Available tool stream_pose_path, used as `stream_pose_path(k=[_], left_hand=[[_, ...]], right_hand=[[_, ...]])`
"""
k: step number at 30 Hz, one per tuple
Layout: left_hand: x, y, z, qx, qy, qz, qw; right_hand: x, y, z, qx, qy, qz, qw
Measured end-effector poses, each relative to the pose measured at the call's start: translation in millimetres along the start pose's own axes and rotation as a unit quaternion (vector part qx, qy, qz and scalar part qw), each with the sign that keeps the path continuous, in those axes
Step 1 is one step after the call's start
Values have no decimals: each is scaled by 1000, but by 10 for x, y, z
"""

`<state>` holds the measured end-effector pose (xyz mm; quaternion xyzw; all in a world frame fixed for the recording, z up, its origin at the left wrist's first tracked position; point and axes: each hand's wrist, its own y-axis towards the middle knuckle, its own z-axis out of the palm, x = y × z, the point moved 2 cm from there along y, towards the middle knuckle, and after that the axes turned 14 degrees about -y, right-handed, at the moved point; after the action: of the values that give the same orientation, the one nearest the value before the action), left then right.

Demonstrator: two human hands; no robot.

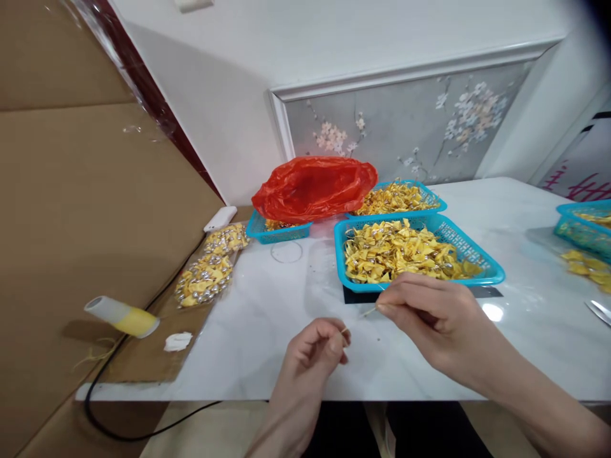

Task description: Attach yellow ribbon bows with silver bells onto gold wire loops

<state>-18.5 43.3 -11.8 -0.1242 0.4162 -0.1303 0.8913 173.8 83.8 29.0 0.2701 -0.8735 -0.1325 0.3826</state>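
Left hand (317, 350), lower centre of frame, fingers curled narrow, thumb and forefinger pinched on one end of a thin pale strand (357, 321). Right hand (429, 318) just to its right, likewise pinched on the other end; strand spans the short gap between them, above the desk (248, 331).

Handling, judged: strand looks very light, limp and fine, likely to slip or kink. Take it at the ends with fingertip pinch, little force.

Surface: desk is white, glossy, marble-patterned, reflective; small parts may slide on it.

Left to right across the frame: cardboard sheet (71, 222) at left with a white-and-yellow tube (121, 316) and a black cable (119, 381); clear packets of yellow pieces (205, 280); red plastic bag (312, 187) over a small blue basket (277, 232); nearest blue basket (477, 254) heaped with yellow folded pieces (396, 251), touching right hand's far side; further basket (582, 229) at right edge.

Room: white wall, floral grey panel (405, 127) behind.
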Motion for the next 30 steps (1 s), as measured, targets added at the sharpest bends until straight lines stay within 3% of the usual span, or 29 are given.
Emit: stream_pose_path(k=[6, 10, 13, 17, 24, 30], left_hand=[[-26, -19, 15, 33, -64, 20, 997], [-46, 32, -13, 28, 42, 88, 995], [-65, 9, 30, 73, 148, 93, 982], [-51, -78, 120, 134, 201, 90, 966], [11, -45, 75, 100, 198, 98, 970], [42, 19, 9, 24, 159, 124, 979]], right_hand=[[78, -154, 257, 73, 101, 32, 992], [185, -239, 308, 66, 119, 15, 991], [217, -226, 254, 34, 99, -16, 994], [227, -160, 240, 32, 90, -44, 994], [264, -134, 286, 22, 89, -72, 993], [235, -138, 264, 17, 82, -75, 994]])
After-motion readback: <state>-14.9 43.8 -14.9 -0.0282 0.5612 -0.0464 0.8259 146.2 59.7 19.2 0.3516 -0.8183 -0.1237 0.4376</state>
